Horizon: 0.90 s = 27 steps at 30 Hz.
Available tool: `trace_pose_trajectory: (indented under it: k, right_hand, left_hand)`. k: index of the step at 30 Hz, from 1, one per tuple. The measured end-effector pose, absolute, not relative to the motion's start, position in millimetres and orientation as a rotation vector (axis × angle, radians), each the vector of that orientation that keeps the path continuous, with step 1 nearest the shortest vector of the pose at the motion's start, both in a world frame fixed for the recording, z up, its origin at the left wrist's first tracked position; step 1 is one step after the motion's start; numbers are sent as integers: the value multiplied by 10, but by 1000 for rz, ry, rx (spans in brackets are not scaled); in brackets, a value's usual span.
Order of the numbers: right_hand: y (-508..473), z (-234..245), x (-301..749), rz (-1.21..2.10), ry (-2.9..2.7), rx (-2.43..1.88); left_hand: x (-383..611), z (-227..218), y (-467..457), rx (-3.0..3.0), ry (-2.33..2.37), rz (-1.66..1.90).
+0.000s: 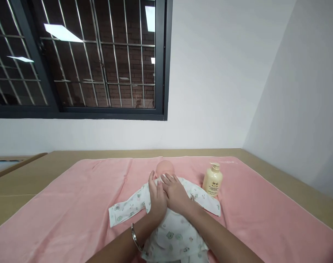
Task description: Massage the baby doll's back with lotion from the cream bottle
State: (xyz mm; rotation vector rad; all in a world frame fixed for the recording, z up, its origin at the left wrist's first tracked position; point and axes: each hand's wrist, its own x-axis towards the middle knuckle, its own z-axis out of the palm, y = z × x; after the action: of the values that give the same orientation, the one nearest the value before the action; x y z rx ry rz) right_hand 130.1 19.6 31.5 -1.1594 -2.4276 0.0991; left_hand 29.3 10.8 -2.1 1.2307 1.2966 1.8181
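Note:
A baby doll (165,168) lies on its back in the middle of a pink towel (73,204), dressed in a white printed garment (172,233) with its sleeves spread sideways. My left hand (156,199), with a metal bangle on the wrist, rests on the doll's chest near the collar, fingers together and pointing up toward the head. My right hand (175,191) lies flat beside it on the chest, fingers stretched toward the neck. Both hands press on the fabric, and neither holds any separate object that I can see.
A cream pump bottle (212,180) stands upright on the towel, just right of the doll's shoulder. The towel covers a tan surface (292,182) that meets white walls at the back and right. A barred dark window sits at the upper left.

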Motion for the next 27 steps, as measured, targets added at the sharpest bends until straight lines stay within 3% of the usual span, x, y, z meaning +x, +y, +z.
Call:
trace_pose_trajectory:
  k: [4,11,18,24,27]
  right_hand:
    - [89,292,1505,220,-2540,-968]
    - [309,371,1444,236,-2345,-1469]
    - [57,299,1747,279,-2565,-948]
    - [322,292,1755,254,-2299,-1392]
    - [243,378,1504,201,-2410,-1363]
  left_hand:
    - [280,-15,62,1275,1318,1806]
    - [294,-115,60,1451,1301,1784]
    - [297,-103,41,1405,1290,1790]
    - [299,-152,60,1493,1287,1807]
    - [290,-152,57,1511,1287,1798]
